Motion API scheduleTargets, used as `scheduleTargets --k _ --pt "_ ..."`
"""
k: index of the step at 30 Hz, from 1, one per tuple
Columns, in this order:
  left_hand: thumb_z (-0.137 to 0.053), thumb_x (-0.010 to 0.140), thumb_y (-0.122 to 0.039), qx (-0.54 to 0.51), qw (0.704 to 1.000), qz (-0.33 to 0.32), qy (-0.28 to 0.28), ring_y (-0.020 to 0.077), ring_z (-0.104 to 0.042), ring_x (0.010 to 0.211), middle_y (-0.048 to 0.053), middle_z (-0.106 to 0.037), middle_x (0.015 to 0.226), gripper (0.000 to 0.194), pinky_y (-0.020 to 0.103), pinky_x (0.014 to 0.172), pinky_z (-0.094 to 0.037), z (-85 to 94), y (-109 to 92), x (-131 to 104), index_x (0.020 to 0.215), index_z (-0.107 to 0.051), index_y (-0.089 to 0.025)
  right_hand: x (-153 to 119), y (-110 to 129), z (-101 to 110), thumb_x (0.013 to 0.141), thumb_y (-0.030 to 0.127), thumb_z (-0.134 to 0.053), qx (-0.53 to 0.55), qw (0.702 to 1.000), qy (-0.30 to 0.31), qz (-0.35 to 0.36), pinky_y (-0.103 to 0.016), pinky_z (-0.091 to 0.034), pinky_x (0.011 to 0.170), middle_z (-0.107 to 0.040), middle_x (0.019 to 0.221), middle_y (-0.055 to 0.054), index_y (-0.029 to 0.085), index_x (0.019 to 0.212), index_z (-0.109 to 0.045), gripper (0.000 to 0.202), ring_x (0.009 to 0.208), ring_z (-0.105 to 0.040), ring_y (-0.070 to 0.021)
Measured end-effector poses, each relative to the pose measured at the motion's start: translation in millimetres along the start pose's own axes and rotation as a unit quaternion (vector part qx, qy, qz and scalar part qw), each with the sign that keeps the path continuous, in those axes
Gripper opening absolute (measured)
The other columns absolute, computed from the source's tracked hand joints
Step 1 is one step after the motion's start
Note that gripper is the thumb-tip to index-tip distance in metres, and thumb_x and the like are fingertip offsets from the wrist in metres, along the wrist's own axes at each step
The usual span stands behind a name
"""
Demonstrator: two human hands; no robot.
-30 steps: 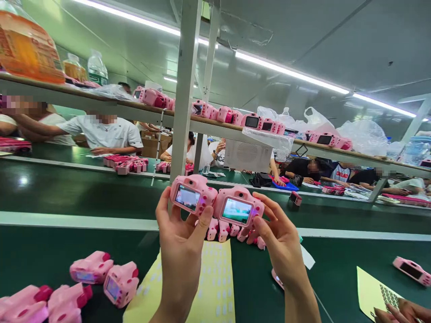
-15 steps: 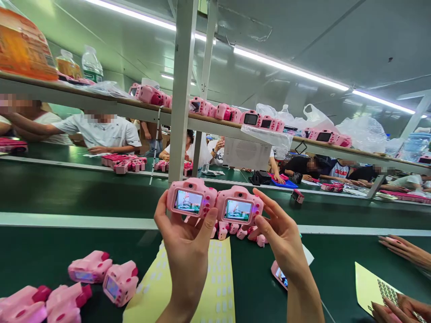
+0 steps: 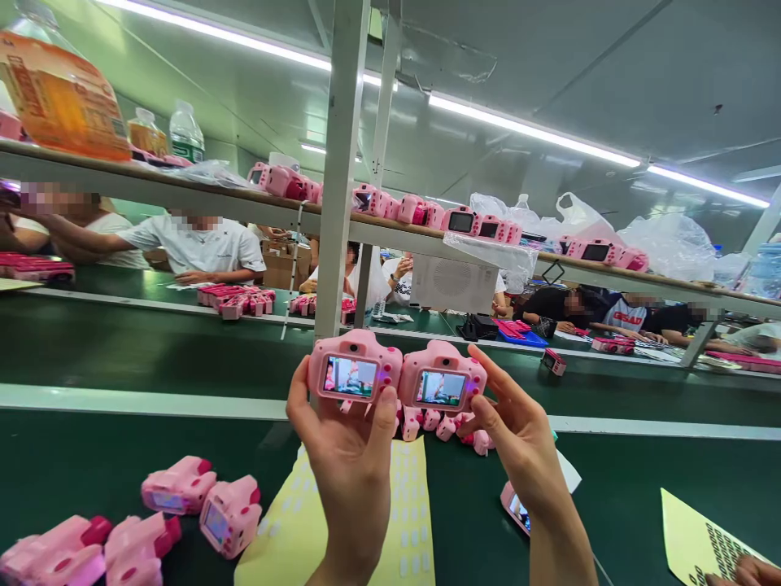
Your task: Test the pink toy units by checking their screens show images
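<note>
Two pink toy cameras are held up side by side, their lit screens facing me. My left hand (image 3: 354, 464) grips the left toy camera (image 3: 323, 366), thumb at its right edge by the red buttons. The right toy camera (image 3: 442, 354) sits between the thumb and fingers of my right hand (image 3: 518, 431). Both screens show a picture of the room. Beneath my left hand lies a yellow sheet of pale stickers (image 3: 286, 521). Another pink camera (image 3: 516, 509) with a lit screen is partly hidden behind my right wrist.
Several pink cameras (image 3: 229, 517) lie at the lower left, more behind my hands. A yellow sheet with black marks (image 3: 689, 529) and a co-worker's hand (image 3: 753, 570) are at right. A shelf (image 3: 403, 232) with cameras, bottles and bags crosses above; a post (image 3: 342, 163) supports it. People sit opposite.
The view has shifted slightly, so most things appear a little farther right and lower. Both cameras stay in my hands, and their screen pictures have changed. One co-worker's hand at right has left view.
</note>
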State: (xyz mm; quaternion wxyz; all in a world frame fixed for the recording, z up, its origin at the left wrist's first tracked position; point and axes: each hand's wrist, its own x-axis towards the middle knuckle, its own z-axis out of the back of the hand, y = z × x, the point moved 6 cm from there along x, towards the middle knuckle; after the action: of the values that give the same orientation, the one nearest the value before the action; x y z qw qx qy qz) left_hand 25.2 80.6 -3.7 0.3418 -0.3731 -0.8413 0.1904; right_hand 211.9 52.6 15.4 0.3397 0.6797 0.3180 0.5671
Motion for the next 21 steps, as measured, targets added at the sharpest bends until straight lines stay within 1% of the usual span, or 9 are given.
scheduleTargets --k 2,6,8,13,16,18,21 --pt "-0.092 0.075 -0.021 -0.004 1.0 0.001 -0.002 0.0209 -0.077 0.11 0.011 -0.067 0.144 0.082 0.023 0.086 -0.064 0.5 1.4 -0.4 0.145 -0.049 -0.029 0.1 -0.6 0.4 0.092 0.041 -0.08 -0.001 1.0 -0.002 -0.001 -0.01 -0.061 0.065 -0.079 0.122 0.008 0.045 0.133 -0.071 0.042 0.066 -0.07 -0.0026" --pt "-0.091 0.077 -0.02 -0.005 1.0 0.0 0.002 0.0191 -0.077 0.111 0.009 -0.065 0.147 0.081 0.022 0.089 -0.063 1.4 3.1 -1.0 0.145 -0.049 -0.03 1.3 -1.2 1.1 0.091 0.04 -0.081 0.003 1.0 -0.004 0.002 -0.011 -0.062 0.065 -0.081 0.115 0.007 0.043 0.132 -0.072 0.042 0.064 -0.07 -0.0029" --pt "-0.09 0.077 -0.019 -0.009 1.0 -0.005 0.004 0.0191 -0.077 0.11 0.008 -0.065 0.147 0.079 0.023 0.089 -0.064 1.5 2.2 -0.6 0.143 -0.049 -0.031 1.7 -1.2 0.5 0.091 0.04 -0.081 0.009 1.0 -0.002 0.006 -0.012 -0.063 0.065 -0.081 0.115 0.007 0.042 0.132 -0.072 0.042 0.064 -0.072 -0.004" --pt "-0.091 0.075 -0.019 -0.003 1.0 -0.018 0.004 0.0187 -0.077 0.109 0.008 -0.067 0.143 0.081 0.021 0.089 -0.063 0.2 -1.3 2.0 0.144 -0.049 -0.029 1.9 -2.7 -0.1 0.091 0.041 -0.081 0.002 1.0 -0.005 0.002 -0.012 -0.062 0.067 -0.078 0.127 0.005 0.043 0.134 -0.071 0.044 0.066 -0.072 -0.0036" --pt "-0.092 0.074 -0.021 0.003 1.0 -0.014 0.003 0.0185 -0.078 0.107 0.009 -0.067 0.143 0.083 0.021 0.088 -0.063 -0.1 -1.1 2.6 0.145 -0.048 -0.028 1.6 -2.7 -0.3 0.092 0.042 -0.08 -0.006 1.0 -0.001 0.005 -0.011 -0.061 0.067 -0.077 0.129 0.005 0.044 0.135 -0.07 0.045 0.067 -0.072 -0.0036" --pt "-0.092 0.074 -0.023 0.005 1.0 -0.01 0.001 0.0194 -0.078 0.107 0.01 -0.067 0.143 0.084 0.022 0.087 -0.063 0.3 -0.7 2.3 0.145 -0.048 -0.028 1.0 -2.5 -0.2 0.092 0.043 -0.08 -0.01 1.0 -0.001 0.004 -0.011 -0.061 0.068 -0.077 0.128 0.006 0.045 0.134 -0.07 0.044 0.068 -0.073 -0.0037" --pt "-0.093 0.073 -0.023 0.002 1.0 -0.005 0.004 0.0216 -0.077 0.109 0.011 -0.067 0.143 0.084 0.024 0.088 -0.064 0.5 -0.1 1.9 0.145 -0.049 -0.028 0.2 -1.6 -1.0 0.092 0.043 -0.08 -0.004 1.0 0.001 0.001 -0.012 -0.062 0.07 -0.08 0.12 0.006 0.045 0.134 -0.07 0.043 0.07 -0.074 -0.0051"
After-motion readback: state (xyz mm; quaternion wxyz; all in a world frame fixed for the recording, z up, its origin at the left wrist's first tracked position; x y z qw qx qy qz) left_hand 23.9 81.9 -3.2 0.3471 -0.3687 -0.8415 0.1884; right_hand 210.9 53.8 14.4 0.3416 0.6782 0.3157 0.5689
